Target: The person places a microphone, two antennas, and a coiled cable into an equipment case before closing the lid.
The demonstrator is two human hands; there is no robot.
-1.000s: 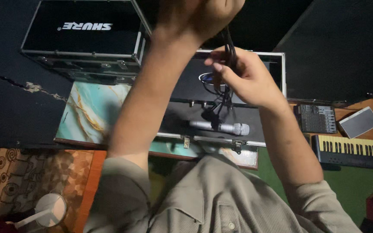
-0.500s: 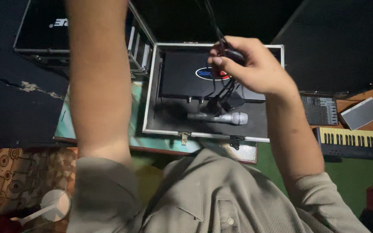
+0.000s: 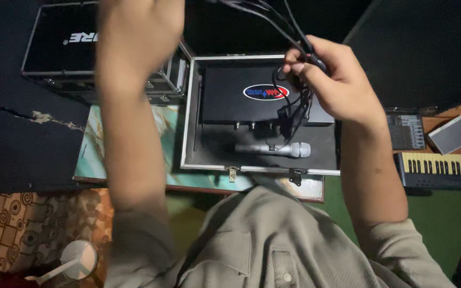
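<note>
Right hand (image 3: 337, 80): upper right, closed around black cables (image 3: 294, 109).
Left hand (image 3: 137, 37): top left, raised, blurred (grip cannot be told).
Microphone (image 3: 273, 150): lying in case (image 3: 190, 128), centre.

Your shirt (image 3: 273, 240), lower centre of the frame, is a pale grey-beige button-up with a collar, a buttoned chest pocket and short sleeves ending above the elbows. Your forearms and both hands are bare, without rings or watch.
</note>
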